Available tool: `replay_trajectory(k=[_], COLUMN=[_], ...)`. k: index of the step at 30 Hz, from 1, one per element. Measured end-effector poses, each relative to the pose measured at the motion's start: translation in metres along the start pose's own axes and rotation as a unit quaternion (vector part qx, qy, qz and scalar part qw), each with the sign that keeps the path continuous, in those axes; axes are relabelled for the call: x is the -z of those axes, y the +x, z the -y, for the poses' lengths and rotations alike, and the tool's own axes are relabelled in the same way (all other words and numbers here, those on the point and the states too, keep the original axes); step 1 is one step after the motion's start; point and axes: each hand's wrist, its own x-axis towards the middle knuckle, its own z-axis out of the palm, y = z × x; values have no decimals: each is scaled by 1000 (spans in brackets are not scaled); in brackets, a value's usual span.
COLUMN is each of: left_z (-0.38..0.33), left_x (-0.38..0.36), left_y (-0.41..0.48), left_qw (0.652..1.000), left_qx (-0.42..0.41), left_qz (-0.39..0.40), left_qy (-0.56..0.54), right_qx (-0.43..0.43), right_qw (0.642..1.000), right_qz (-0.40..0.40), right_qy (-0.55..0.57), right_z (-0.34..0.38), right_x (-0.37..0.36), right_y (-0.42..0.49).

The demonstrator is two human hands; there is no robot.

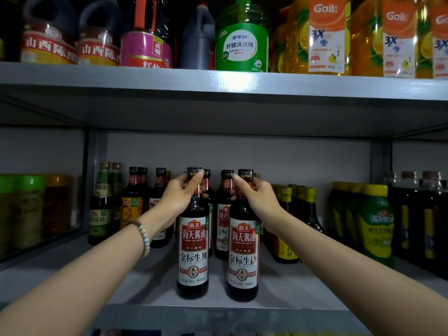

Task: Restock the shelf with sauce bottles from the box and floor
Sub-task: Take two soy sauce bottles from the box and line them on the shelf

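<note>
left hand [180, 193] fingers grasping left bottle [193, 241] neck | right hand [255, 194] fingers grasping right bottle [243, 248] neck

Viewpoint: head-worn, straight behind both arms.
Facing: forward into the shelf [218, 294], level with the gripped bottle necks.
Nearness: arm's reach from the grip.
Above the grip: upper shelf board [218, 86].
Shared views: single view only.

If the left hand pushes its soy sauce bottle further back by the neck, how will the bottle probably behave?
The soy sauce bottle is tall and narrow, so a push at the neck, where the left hand grips, may tip it. It looks full and dark, so probably heavy. It seems to be glass, likely fragile.
</note>
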Motion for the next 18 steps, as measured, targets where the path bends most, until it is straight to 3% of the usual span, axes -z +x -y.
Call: replay_trajectory(k=[13, 18], left_z=[-1, 19], left_x=[-3, 0], left_y=[-20, -59], left_qw=[998, 993], left_qx=[43, 80], left_qz=[34, 60], left_qy=[-2, 69], right_qx=[-32, -77], right_qw=[998, 995], right_qz=[48, 59], right_qy=[-6, 28], right_z=[-9, -25], right_x=[9, 15], right_y=[-18, -44])
